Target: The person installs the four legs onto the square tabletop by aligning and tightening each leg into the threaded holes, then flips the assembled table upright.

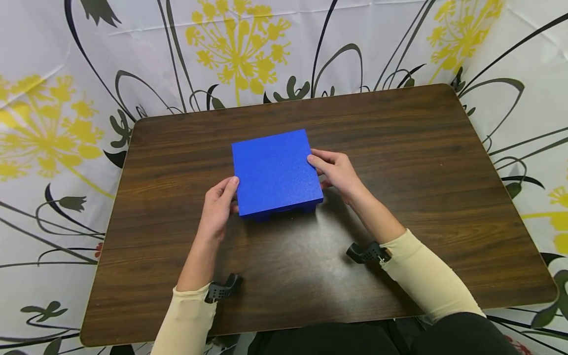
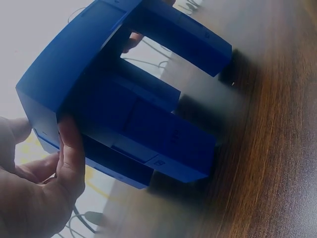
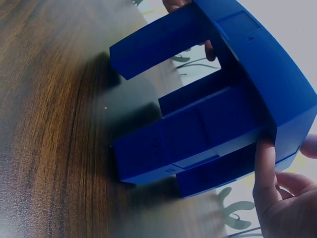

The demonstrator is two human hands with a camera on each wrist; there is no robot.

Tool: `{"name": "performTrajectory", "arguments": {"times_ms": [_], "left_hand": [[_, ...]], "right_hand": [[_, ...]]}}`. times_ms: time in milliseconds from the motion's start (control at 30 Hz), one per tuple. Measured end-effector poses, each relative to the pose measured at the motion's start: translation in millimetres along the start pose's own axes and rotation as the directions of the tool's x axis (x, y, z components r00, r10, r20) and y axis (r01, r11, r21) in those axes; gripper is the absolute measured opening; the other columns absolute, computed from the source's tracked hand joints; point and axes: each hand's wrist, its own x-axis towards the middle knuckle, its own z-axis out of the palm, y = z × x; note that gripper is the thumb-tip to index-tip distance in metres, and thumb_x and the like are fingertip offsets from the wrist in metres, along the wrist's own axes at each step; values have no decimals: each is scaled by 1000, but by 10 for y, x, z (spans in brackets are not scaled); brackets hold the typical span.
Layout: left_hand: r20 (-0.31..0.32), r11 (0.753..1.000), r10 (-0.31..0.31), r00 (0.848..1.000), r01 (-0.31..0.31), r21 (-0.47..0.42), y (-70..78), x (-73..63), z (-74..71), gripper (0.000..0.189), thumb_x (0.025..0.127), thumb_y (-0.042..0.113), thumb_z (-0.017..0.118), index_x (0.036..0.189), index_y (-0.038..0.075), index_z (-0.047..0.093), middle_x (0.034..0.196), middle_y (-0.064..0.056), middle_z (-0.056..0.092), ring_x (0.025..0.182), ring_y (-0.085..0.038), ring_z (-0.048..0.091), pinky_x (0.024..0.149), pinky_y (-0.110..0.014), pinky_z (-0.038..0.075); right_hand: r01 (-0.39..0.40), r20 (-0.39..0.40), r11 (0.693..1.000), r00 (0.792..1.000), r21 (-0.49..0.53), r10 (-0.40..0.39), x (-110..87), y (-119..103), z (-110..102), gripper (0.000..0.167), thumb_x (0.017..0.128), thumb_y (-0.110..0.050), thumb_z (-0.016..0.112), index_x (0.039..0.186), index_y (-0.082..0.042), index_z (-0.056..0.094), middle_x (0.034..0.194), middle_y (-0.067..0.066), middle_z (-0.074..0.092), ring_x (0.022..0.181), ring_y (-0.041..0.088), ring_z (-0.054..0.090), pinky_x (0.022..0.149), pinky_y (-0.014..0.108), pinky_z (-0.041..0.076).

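Observation:
A small blue table-like stand (image 1: 276, 172) with a square flat top is above the brown tabletop, its legs pointing down. In the left wrist view the blue stand (image 2: 148, 124) shows its legs, with dark shadows near their ends; whether they touch the wood I cannot tell. My left hand (image 1: 217, 207) grips the stand's left edge, thumb on the top and fingers beneath. On the opposite edge my right hand (image 1: 337, 172) pinches the top the same way. From the right wrist view, fingers (image 3: 265, 171) press under the rim beside a leg.
The brown wooden table (image 1: 399, 148) has rounded corners and stretches out on all sides of the stand. A white cloth (image 1: 146, 49) with yellow flowers and grey stems hangs behind and beside it. Black straps with camera mounts (image 1: 368, 253) sit on both wrists.

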Motion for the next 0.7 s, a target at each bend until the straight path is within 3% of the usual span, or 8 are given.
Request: {"name": "performTrajectory", "arguments": {"times_ms": [700], "left_hand": [[9,1000,-11,1000,11,-5,-4,4,-13,47,103,32,52,130,-6,56,79,3,63,72,-9,59,57,-22,47]], "right_hand": [[5,24,1000,1000,-19,-4,8,16,-15,50,98,-33,62,140,-8,55,117,15,65,90,30,64,58,29,54]]}}
